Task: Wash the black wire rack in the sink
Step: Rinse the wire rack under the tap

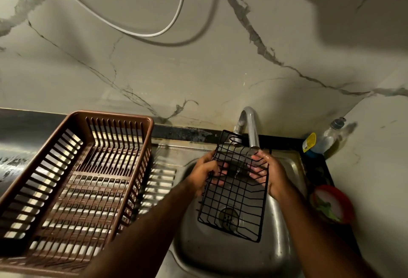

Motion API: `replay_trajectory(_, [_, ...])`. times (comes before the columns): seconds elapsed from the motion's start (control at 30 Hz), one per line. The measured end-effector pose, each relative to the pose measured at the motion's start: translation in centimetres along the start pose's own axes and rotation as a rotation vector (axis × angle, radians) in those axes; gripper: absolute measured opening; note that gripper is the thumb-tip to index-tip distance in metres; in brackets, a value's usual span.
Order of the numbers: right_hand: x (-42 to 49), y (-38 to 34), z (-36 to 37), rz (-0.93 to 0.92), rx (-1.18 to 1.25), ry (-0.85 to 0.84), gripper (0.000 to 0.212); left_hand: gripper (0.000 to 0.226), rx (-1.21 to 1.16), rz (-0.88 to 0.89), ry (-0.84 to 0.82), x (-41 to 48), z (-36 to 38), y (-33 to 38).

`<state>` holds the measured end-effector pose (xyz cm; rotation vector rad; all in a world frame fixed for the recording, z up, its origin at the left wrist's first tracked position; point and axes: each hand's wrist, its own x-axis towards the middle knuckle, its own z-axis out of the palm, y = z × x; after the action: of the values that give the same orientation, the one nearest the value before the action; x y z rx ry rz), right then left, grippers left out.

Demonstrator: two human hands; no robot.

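From the head view, the black wire rack [234,199] is held tilted over the sink [212,258], its far end up under the tap [251,127] and its near end above the drain [228,217]. The left hand [202,175] grips the rack's left edge. The right hand [270,175] grasps the right edge, its wet fingers [257,170] curled behind the mesh. A thin trickle seems to fall through the wires, so rinsing looks under way. No sponge or suds can be seen, so scrubbing, a full rinse and setting it to drain are probably left. A brown slotted basket [72,121] stands on the steel desk [13,152] to the left. A bottle [330,137] and a red bowl [343,202] sit to the right. Behind is a veined marble wall [220,61] with a white cable [176,20] looping across it.
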<state>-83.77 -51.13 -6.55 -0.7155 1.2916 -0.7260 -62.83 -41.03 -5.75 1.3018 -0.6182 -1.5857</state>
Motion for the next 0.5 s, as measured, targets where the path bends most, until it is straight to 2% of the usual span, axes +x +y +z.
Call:
replay_trajectory(0.07, [-0.2,0.5,0.1,0.079,0.056,-0.04,0.024,0.065,-0.008,-0.004,0.003,0.0,0.3,-0.4])
replay_trajectory(0.13, [-0.1,0.8,0.2,0.071,0.063,-0.025,0.016,0.056,-0.045,-0.025,0.014,0.0,0.4,-0.9])
replay_trajectory(0.27, [-0.3,0.5,0.1,0.056,-0.011,0.004,0.025,0.057,-0.104,-0.084,0.017,0.2,0.3,-1.5])
replay_trajectory(0.37, [-0.5,0.5,-0.4,0.076,-0.06,0.005,0.031,0.043,-0.033,-0.104,0.049,0.4,0.6,-1.1])
replay_trajectory(0.5, [-0.8,1.0,-1.1,0.036,-0.083,0.032,0.029,0.026,0.13,-0.125,0.12,1.4,1.2,-0.2])
